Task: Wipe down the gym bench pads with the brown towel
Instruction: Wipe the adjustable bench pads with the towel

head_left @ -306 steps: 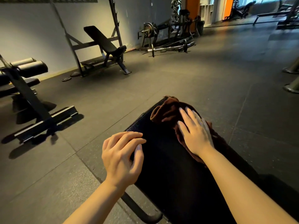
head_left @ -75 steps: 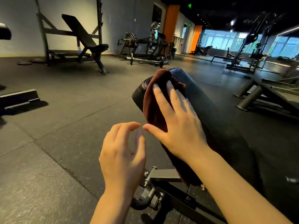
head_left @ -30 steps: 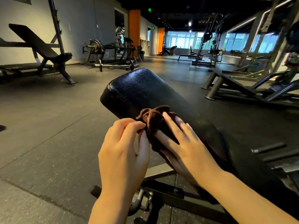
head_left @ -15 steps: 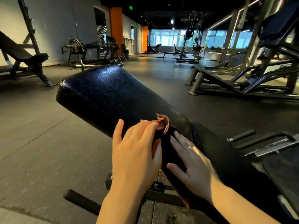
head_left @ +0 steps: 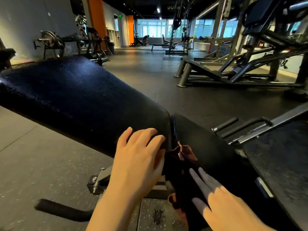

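A: Which step are you doing?

B: You are wiping the side of the seat pad (head_left: 205, 139), just past the seam with the long back pad (head_left: 75, 97). Your right hand (head_left: 223, 207) is pressing the brown towel (head_left: 181, 165) against it with straight fingers, grip apart. The towel is lying at five o'clock from the seam.

A: And your left hand (head_left: 138, 162)?

B: It is resting flat at the back pad's near corner, clamped on nothing. Next, probably, you are sweeping the towel on toward four o'clock, pressing evenly.
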Available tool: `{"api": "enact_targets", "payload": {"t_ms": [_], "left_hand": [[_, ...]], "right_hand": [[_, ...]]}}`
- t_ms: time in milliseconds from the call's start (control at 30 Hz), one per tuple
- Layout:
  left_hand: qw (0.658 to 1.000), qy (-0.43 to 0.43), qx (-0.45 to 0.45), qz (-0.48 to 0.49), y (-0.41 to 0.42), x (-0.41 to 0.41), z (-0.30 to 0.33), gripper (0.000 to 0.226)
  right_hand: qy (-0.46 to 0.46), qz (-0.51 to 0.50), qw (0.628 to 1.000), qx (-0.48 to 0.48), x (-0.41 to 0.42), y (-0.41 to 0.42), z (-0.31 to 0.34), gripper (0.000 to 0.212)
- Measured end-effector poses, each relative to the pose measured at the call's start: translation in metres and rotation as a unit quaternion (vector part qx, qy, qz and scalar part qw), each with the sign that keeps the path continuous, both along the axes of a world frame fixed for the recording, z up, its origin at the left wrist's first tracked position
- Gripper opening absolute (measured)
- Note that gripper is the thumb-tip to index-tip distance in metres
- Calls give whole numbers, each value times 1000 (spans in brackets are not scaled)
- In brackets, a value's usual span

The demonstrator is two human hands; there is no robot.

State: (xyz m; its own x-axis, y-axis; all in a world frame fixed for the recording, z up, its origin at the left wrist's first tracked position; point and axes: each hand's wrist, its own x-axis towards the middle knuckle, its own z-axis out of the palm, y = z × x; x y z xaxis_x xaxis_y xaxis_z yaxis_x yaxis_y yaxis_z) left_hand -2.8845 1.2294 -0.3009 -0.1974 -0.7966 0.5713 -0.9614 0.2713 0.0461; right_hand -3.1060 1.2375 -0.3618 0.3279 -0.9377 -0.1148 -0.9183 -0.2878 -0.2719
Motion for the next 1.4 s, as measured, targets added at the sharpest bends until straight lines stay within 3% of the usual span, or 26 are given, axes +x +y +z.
{"api": "enact_targets", "payload": {"t_ms": [100,200,300,467,700,900,1167,1400], "left_hand": [[999,-15,-32,20,-6,0,-15,39],[994,-51,-91,31,-14,0,-31,34],[981,-58,-178,44,-24,-2,-39,27],[949,-48,-307,63,-41,-8,-53,22],[927,-28,-372,43,-58,-4,-70,36],[920,-22,-390,29,-66,-4,-79,42],[924,-20,-380,45,-66,-2,-76,34],[944,-28,-320,77,-51,-7,-69,29]], "right_hand": [[25,0,999,37,4,5,6,62],[-25,-40,997,64,23,-5,11,77],[-116,-65,990,55,37,-26,7,54],[-118,-30,992,31,45,-88,7,53],[-195,-70,978,29,46,-207,6,51],[-224,-216,949,37,34,-291,-7,57],[-201,-157,967,3,31,-227,-7,52],[-171,-61,983,-11,23,-72,-6,53]]}}
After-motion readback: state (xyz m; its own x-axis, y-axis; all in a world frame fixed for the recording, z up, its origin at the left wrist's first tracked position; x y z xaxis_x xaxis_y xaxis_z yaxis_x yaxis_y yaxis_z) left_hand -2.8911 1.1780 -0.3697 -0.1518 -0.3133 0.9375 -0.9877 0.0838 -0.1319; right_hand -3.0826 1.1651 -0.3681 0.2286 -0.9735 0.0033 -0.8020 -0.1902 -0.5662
